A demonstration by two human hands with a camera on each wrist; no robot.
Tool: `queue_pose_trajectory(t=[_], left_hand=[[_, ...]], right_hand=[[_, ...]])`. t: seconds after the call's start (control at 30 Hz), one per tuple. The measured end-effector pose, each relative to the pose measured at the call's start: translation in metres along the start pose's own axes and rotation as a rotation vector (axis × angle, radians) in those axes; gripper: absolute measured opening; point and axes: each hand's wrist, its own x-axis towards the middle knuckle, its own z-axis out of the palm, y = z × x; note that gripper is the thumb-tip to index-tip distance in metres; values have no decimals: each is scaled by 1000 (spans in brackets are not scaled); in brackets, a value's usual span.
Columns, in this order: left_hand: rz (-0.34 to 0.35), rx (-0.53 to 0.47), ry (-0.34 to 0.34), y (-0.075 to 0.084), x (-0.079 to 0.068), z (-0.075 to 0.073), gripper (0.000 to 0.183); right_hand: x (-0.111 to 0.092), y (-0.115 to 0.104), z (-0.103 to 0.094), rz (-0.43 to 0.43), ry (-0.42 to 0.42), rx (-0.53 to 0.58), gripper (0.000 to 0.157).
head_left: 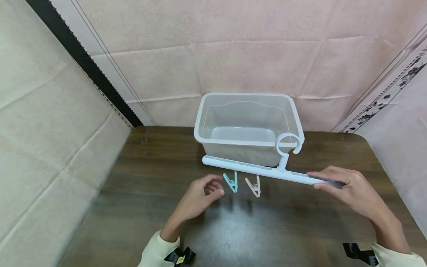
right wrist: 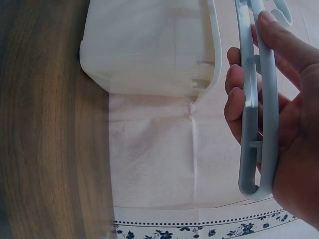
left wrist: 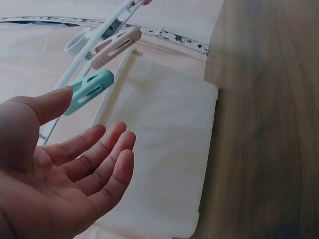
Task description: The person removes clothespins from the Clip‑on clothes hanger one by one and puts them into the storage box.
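A light blue plastic hanger (head_left: 247, 167) with a round hook is held up in front of a bin, gripped near its right end by my right hand (head_left: 350, 187). In the right wrist view, my fingers and thumb wrap round the hanger's bar (right wrist: 268, 104). Two clothespins hang from the bar: a teal one (head_left: 232, 181) and a pale pink one (head_left: 254, 186). Just left of the teal clothespin is my left hand (head_left: 201, 194), its fingers loosely bent with nothing in them. In the left wrist view, the thumb lies close beside the teal clothespin (left wrist: 90, 89); whether they touch I cannot tell.
A translucent white bin (head_left: 247, 142) stands at the back of the dark wooden table (head_left: 160, 178), with its inside visible from above. Behind the table hangs a pale patterned cloth (head_left: 233, 63); more cloth hangs along both sides.
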Motion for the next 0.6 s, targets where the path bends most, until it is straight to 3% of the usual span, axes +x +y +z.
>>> queue_pose_trajectory(t=[0.17,0.33,0.6], left_hand=[[40,-40,-34,0,8,6,36],[110,-119,-26,-1,17,16,29],[55,-409,-49,1,25,32,26]], right_hand=[[1,0,0,-8,5,-1,49],[1,2,1,-33,16,11,50],[2,2,0,-12,7,15,51]])
